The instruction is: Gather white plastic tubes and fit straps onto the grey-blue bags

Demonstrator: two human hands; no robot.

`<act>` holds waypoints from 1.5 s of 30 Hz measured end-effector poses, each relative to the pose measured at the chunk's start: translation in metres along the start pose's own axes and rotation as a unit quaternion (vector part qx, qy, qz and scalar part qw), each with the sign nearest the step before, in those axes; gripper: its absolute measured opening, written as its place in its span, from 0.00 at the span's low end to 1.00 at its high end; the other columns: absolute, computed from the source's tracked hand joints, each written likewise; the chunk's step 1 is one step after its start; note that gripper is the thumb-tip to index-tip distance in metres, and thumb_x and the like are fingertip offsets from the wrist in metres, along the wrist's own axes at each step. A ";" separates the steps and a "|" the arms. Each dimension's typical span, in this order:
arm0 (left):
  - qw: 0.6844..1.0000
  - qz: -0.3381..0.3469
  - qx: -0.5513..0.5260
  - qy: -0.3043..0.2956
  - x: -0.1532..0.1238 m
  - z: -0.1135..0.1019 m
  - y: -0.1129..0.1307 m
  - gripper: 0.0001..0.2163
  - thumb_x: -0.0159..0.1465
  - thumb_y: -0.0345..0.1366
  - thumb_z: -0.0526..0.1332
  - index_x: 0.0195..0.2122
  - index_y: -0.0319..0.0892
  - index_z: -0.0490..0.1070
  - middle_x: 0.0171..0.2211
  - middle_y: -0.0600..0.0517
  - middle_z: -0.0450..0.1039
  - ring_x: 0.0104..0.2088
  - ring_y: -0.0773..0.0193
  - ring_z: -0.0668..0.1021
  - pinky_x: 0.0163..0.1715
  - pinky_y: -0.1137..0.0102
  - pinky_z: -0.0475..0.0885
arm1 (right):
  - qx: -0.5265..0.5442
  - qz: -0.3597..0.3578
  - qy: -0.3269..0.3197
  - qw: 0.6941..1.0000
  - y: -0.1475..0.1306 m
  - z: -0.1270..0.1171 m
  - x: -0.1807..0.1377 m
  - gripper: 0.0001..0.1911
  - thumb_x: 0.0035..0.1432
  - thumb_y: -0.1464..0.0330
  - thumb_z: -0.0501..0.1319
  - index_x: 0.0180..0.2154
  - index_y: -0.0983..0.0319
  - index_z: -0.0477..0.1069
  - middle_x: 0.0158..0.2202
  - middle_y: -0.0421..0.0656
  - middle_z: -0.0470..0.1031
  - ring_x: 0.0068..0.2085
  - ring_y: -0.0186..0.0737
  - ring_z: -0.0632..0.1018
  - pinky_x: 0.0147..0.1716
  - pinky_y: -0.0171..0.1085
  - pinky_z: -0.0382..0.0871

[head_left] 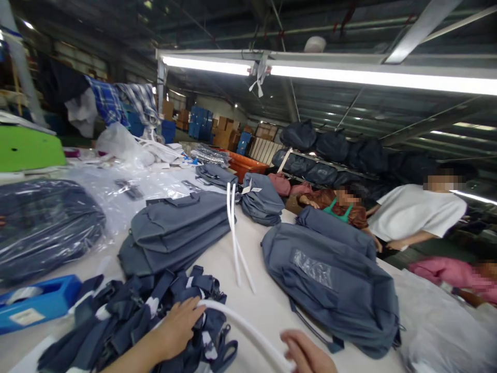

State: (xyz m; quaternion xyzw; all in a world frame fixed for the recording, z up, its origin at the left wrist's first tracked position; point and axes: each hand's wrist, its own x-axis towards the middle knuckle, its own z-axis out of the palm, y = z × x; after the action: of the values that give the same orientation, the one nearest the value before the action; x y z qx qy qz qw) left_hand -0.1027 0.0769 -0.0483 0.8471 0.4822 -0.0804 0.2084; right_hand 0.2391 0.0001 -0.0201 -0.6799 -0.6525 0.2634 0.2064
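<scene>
My left hand (pixel 179 325) is closed on one end of a bent white plastic tube (pixel 243 324), above a heap of dark blue webbing straps (pixel 112 316) with buckles. At the bottom edge, my right hand (pixel 308 352) has its fingers curled round the tube's other end, partly cut off by the frame. Two more white tubes (pixel 234 233) lie on the table beyond, one crossing the other. To their left is a grey-blue bag (pixel 178 228). A larger grey-blue bag (pixel 337 285) with a clear plastic packet on it lies to the right.
A blue tape dispenser (pixel 58 295) and a plastic-wrapped bag (pixel 46 223) are at left. More grey bags (pixel 262 199) lie farther back. Clear plastic (pixel 446 321) covers the right corner. Several people stand at right, one in a white shirt (pixel 419 212). A lamp (pixel 368 77) hangs overhead.
</scene>
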 end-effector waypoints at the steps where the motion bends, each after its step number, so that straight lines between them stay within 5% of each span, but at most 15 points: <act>1: 1.000 0.000 -0.016 0.010 -0.001 0.007 -0.010 0.36 0.55 0.20 0.54 0.67 0.41 0.54 0.68 0.39 0.51 0.68 0.48 0.57 0.65 0.46 0.56 | -0.007 -0.021 -0.023 0.999 -0.008 0.015 0.037 0.25 0.66 0.51 0.44 0.47 0.57 0.72 0.49 0.49 0.76 0.48 0.47 0.78 0.47 0.46 0.76; 3: 0.998 0.007 -0.054 0.030 -0.005 0.023 -0.030 0.35 0.56 0.22 0.54 0.67 0.42 0.55 0.69 0.40 0.51 0.68 0.49 0.57 0.65 0.47 0.56 | -0.046 -0.052 -0.065 0.995 -0.022 0.053 0.111 0.21 0.65 0.60 0.46 0.49 0.61 0.72 0.55 0.50 0.73 0.59 0.46 0.71 0.62 0.44 0.63; 7: 0.987 0.025 -0.156 0.025 -0.010 0.040 -0.053 0.32 0.58 0.27 0.57 0.66 0.46 0.57 0.70 0.45 0.48 0.68 0.51 0.56 0.66 0.51 0.57 | -0.100 0.028 -0.094 0.990 -0.028 0.124 0.217 0.18 0.60 0.69 0.56 0.51 0.65 0.71 0.53 0.55 0.74 0.59 0.55 0.70 0.61 0.56 0.61; 10: 0.970 0.018 -0.237 0.050 -0.008 0.024 -0.057 0.25 0.61 0.29 0.57 0.60 0.48 0.65 0.66 0.47 0.60 0.64 0.54 0.65 0.65 0.55 0.61 | -0.116 0.044 -0.071 0.990 -0.019 0.140 0.238 0.16 0.60 0.73 0.54 0.49 0.69 0.71 0.48 0.58 0.74 0.55 0.58 0.74 0.56 0.60 0.64; 13: 0.946 0.009 -0.295 0.132 -0.006 -0.011 -0.059 0.16 0.65 0.30 0.52 0.51 0.46 0.73 0.52 0.49 0.76 0.53 0.59 0.76 0.58 0.62 0.70 | -0.094 -0.003 -0.017 0.995 -0.023 0.114 0.220 0.19 0.63 0.73 0.46 0.49 0.67 0.70 0.51 0.59 0.70 0.57 0.54 0.71 0.59 0.52 0.62; 18: 0.934 0.105 -0.165 0.299 -0.026 -0.071 -0.034 0.19 0.67 0.28 0.49 0.59 0.43 0.64 0.62 0.45 0.64 0.62 0.57 0.66 0.64 0.58 0.62 | 0.005 -0.159 -0.049 0.986 -0.087 0.042 0.116 0.13 0.66 0.67 0.45 0.43 0.59 0.68 0.43 0.48 0.71 0.40 0.41 0.75 0.44 0.39 0.68; 20: 0.934 0.202 -0.059 0.290 -0.038 -0.086 -0.005 0.24 0.66 0.29 0.55 0.63 0.43 0.57 0.65 0.43 0.58 0.65 0.50 0.60 0.66 0.51 0.56 | 0.055 -0.227 -0.106 0.967 -0.120 0.018 0.060 0.11 0.67 0.67 0.48 0.36 0.58 0.68 0.40 0.44 0.72 0.40 0.39 0.74 0.42 0.37 0.66; 22: 0.929 0.276 0.011 0.246 -0.050 -0.091 0.030 0.20 0.66 0.31 0.56 0.60 0.41 0.61 0.56 0.42 0.69 0.58 0.49 0.70 0.59 0.51 0.65 | 0.092 -0.245 -0.143 0.954 -0.145 -0.003 0.008 0.11 0.68 0.67 0.50 0.34 0.58 0.68 0.41 0.44 0.73 0.42 0.38 0.74 0.43 0.36 0.66; 27: 0.947 0.254 0.062 0.187 -0.083 -0.089 0.090 0.07 0.69 0.31 0.52 0.44 0.41 0.69 0.37 0.47 0.75 0.38 0.54 0.78 0.37 0.62 0.72 | 0.135 -0.090 -0.123 0.979 -0.139 -0.063 -0.102 0.12 0.67 0.60 0.52 0.45 0.56 0.70 0.58 0.47 0.69 0.44 0.38 0.76 0.37 0.35 0.72; 31: 0.982 0.098 0.056 0.152 -0.116 -0.101 0.096 0.10 0.70 0.33 0.47 0.44 0.40 0.66 0.40 0.44 0.76 0.40 0.48 0.79 0.35 0.61 0.69 | 0.064 0.079 -0.091 0.991 -0.093 -0.103 -0.211 0.21 0.66 0.53 0.49 0.45 0.58 0.72 0.45 0.48 0.76 0.42 0.43 0.77 0.36 0.39 0.75; 34: 0.991 0.077 0.005 0.105 -0.140 -0.100 0.098 0.11 0.71 0.38 0.45 0.44 0.41 0.65 0.39 0.44 0.75 0.39 0.48 0.78 0.35 0.61 0.67 | 0.022 0.183 -0.162 0.969 -0.059 -0.077 -0.317 0.18 0.65 0.55 0.50 0.41 0.57 0.74 0.38 0.46 0.79 0.40 0.46 0.79 0.37 0.41 0.77; 36: 0.992 0.117 -0.046 0.023 -0.156 -0.086 0.104 0.11 0.70 0.40 0.45 0.41 0.43 0.65 0.37 0.46 0.75 0.39 0.50 0.78 0.37 0.63 0.66 | -0.001 0.214 -0.171 0.962 -0.039 -0.023 -0.384 0.13 0.63 0.61 0.55 0.46 0.53 0.74 0.45 0.44 0.80 0.45 0.47 0.80 0.44 0.43 0.77; 38: 0.980 0.158 -0.082 -0.088 -0.172 -0.061 0.113 0.11 0.68 0.40 0.45 0.38 0.43 0.65 0.35 0.47 0.74 0.39 0.53 0.77 0.37 0.65 0.66 | -0.066 0.148 -0.143 0.976 -0.020 0.045 -0.432 0.23 0.60 0.64 0.60 0.57 0.51 0.67 0.56 0.48 0.75 0.52 0.53 0.78 0.50 0.46 0.76; 42: 0.953 0.204 -0.073 -0.212 -0.200 -0.003 0.133 0.13 0.67 0.40 0.44 0.40 0.42 0.66 0.41 0.43 0.75 0.43 0.51 0.77 0.42 0.62 0.67 | -0.176 0.108 -0.129 0.970 -0.001 0.145 -0.456 0.35 0.48 0.74 0.68 0.59 0.56 0.65 0.55 0.55 0.74 0.55 0.64 0.75 0.56 0.62 0.68; 45: 0.948 0.207 -0.068 -0.233 -0.212 0.028 0.142 0.13 0.65 0.39 0.45 0.41 0.42 0.66 0.44 0.41 0.74 0.44 0.50 0.76 0.45 0.61 0.66 | -0.245 0.153 -0.090 0.953 -0.008 0.146 -0.437 0.23 0.48 0.80 0.64 0.46 0.57 0.73 0.42 0.46 0.79 0.45 0.54 0.79 0.52 0.55 0.72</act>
State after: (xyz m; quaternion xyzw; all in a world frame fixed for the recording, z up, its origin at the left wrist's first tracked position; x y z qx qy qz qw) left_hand -0.0908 -0.1645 0.0367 0.8696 0.2380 -0.1977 0.3847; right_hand 0.1372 -0.4437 -0.0898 -0.7748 -0.6011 0.1834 -0.0689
